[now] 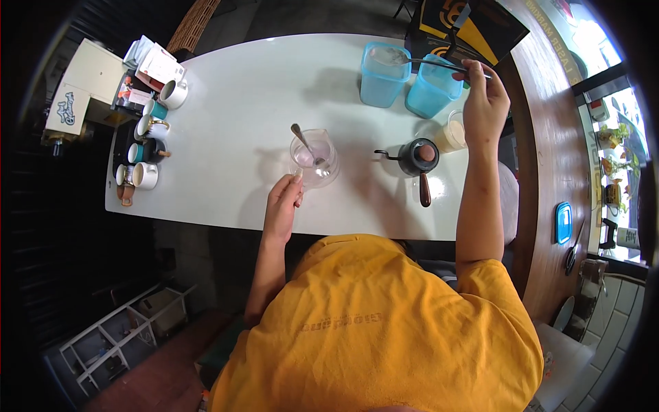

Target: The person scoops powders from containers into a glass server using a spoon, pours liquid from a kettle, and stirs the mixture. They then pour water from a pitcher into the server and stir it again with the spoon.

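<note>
At the table's near side, my left hand (280, 204) is closed, its fingertips pinching the near-left side of a clear glass jug (322, 168). A metal spoon (302, 140) leans inside the jug, its handle sticking up past the rim. My right hand (486, 99) is raised at the right and closed on a long thin metal utensil (439, 64). That utensil reaches left over the blue containers, and its far end lies over the mouth of the left blue container (384, 86). Its tip is hard to make out. Below it stands the right blue container (423, 103).
A hand coffee grinder (419, 158) with a wooden knob stands right of the jug, beside a clear cup (452, 134) of pale contents. Several mugs (145, 176) line the white table's (233, 130) left end. A black box (473, 31) stands behind the containers. A blue lid (563, 222) lies on the wooden ledge.
</note>
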A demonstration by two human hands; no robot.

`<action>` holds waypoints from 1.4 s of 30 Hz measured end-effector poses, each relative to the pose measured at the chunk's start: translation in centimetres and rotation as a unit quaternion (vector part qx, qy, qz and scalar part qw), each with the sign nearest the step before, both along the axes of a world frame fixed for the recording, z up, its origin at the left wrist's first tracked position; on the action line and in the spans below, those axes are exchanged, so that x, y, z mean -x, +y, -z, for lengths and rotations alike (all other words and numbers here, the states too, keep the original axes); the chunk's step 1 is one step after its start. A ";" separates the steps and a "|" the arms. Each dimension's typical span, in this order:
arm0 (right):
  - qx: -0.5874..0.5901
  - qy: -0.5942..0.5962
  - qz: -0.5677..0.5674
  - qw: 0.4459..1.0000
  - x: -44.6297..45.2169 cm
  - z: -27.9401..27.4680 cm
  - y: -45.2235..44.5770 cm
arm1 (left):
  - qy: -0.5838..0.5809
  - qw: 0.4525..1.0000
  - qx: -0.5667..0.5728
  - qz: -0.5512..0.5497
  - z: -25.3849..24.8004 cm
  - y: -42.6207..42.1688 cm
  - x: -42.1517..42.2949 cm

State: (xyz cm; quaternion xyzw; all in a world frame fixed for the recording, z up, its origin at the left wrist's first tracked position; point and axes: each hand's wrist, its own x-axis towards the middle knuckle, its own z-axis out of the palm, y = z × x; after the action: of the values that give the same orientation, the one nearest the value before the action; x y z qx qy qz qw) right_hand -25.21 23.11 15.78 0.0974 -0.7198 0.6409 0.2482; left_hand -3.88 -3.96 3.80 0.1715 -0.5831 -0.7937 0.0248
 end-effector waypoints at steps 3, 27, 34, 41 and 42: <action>0.023 -0.015 -0.051 0.998 -2.2 -0.2 0.0 | 0.001 1.000 0.000 -0.006 -0.5 0.2 0.3; -0.052 0.060 -0.091 0.993 -8.2 0.5 0.2 | -0.006 1.000 0.012 -0.004 -1.1 0.6 -1.4; -0.086 0.091 0.158 0.979 -1.8 -1.0 4.4 | -0.007 1.000 0.001 0.007 -0.4 0.4 -1.9; -0.332 0.052 0.220 0.916 3.3 2.9 5.7 | -0.002 1.000 -0.010 0.001 0.4 1.9 -2.3; -0.341 0.029 0.208 0.916 3.9 3.4 5.6 | -0.002 1.000 -0.009 -0.001 0.6 2.0 -2.4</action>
State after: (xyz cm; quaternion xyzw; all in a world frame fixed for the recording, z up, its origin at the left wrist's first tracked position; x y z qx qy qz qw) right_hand -29.08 28.72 12.38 0.0430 -0.8909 0.2877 0.3488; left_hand -1.51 -1.91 3.24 0.1742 -0.5755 -0.7988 0.0227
